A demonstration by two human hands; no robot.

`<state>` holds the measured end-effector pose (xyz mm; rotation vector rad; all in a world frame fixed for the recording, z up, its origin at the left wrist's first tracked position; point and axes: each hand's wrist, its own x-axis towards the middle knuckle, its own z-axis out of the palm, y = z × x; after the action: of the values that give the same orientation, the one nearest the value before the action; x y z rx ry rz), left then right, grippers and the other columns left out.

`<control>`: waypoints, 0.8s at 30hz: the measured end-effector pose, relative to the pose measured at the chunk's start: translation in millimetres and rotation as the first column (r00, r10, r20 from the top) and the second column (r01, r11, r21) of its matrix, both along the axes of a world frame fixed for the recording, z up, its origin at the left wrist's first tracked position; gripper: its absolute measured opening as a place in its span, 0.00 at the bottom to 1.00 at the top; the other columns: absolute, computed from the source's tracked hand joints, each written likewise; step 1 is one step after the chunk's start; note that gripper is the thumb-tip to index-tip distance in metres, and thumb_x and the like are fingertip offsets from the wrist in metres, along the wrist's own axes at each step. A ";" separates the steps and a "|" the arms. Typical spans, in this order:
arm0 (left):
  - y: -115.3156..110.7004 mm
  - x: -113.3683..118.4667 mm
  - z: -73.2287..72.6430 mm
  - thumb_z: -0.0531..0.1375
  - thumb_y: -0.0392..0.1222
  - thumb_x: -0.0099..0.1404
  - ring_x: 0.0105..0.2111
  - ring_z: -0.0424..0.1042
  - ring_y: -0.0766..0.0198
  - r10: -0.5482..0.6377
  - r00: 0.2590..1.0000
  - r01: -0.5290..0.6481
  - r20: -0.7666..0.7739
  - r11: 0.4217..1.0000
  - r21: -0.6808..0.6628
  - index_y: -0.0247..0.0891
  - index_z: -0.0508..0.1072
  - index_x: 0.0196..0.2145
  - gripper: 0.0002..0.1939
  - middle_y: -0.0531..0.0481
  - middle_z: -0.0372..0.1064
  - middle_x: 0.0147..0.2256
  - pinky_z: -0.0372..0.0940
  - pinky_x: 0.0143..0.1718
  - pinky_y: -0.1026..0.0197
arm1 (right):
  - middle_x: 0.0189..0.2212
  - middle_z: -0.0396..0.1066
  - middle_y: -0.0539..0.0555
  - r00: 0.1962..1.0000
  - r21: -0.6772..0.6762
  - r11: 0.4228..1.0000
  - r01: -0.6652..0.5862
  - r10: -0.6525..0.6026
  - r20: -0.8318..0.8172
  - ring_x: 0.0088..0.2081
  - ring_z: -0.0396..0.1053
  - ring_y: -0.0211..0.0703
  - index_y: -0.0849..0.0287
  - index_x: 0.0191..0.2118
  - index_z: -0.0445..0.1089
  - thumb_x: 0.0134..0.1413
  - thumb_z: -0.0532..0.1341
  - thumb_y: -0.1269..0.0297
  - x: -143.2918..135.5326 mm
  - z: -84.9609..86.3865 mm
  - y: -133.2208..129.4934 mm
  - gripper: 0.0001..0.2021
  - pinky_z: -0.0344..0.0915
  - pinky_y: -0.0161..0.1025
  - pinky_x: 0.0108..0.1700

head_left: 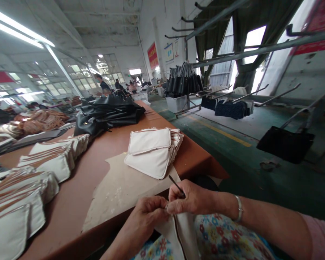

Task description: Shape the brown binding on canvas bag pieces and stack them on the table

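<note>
Bin, translucent, stands on the floor beyond the right edge of the surface; its contents we cannot discern. Just off the near edge, we see the cream piece extending below the grip: left hand and right hand pinch its upper end, the latter also clasping a dark tool.

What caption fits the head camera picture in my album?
Left hand and right hand hold a white piece beside a brown table.
</note>
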<state>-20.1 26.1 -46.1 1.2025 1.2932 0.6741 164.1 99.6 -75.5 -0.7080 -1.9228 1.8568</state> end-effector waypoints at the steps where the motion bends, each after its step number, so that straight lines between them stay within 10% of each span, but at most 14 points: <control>1: -0.2 0.6 1.6 0.58 0.37 0.56 0.24 0.53 0.68 -0.001 1.000 0.002 -0.021 1.000 0.017 0.32 0.73 0.26 0.06 0.55 0.60 0.22 0.50 0.27 0.64 | 0.20 0.62 0.45 1.000 0.057 0.998 0.004 -0.005 0.010 0.21 0.56 0.29 0.63 0.29 0.68 0.44 0.68 0.60 -1.6 0.3 0.9 0.12 0.52 0.26 0.21; 14: 18.9 -10.9 -17.2 0.60 0.53 0.61 0.23 0.46 0.70 -0.083 0.995 0.083 0.047 0.997 -0.003 0.35 0.66 0.26 0.18 0.58 0.51 0.22 0.43 0.24 0.64 | 0.20 0.65 0.47 0.976 0.089 0.976 0.198 -0.205 0.070 0.23 0.56 0.31 0.65 0.27 0.73 0.43 0.62 0.69 -9.6 -5.7 4.4 0.05 0.52 0.29 0.25; 20: 20.3 -1.2 -3.0 0.52 0.39 0.67 0.28 0.53 0.68 -0.124 0.946 0.189 -0.299 0.962 0.199 0.35 0.69 0.27 0.13 0.56 0.56 0.27 0.49 0.28 0.66 | 0.20 0.65 0.47 0.958 0.183 0.947 0.264 -0.279 0.062 0.24 0.58 0.32 0.65 0.27 0.72 0.44 0.60 0.72 -12.9 -12.3 6.0 0.04 0.53 0.29 0.25; 24: 22.6 2.0 -1.6 0.52 0.40 0.67 0.28 0.54 0.68 -0.089 0.960 0.145 -0.265 0.970 0.197 0.36 0.69 0.26 0.13 0.56 0.58 0.27 0.51 0.28 0.67 | 0.21 0.66 0.47 0.959 0.271 0.923 0.272 -0.284 0.006 0.24 0.60 0.33 0.65 0.28 0.72 0.46 0.59 0.74 -12.4 -13.6 7.4 0.04 0.54 0.29 0.26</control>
<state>-18.2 48.7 -47.7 1.5724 1.3713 0.5976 151.7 107.0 -89.1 -0.8860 -1.9341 1.3897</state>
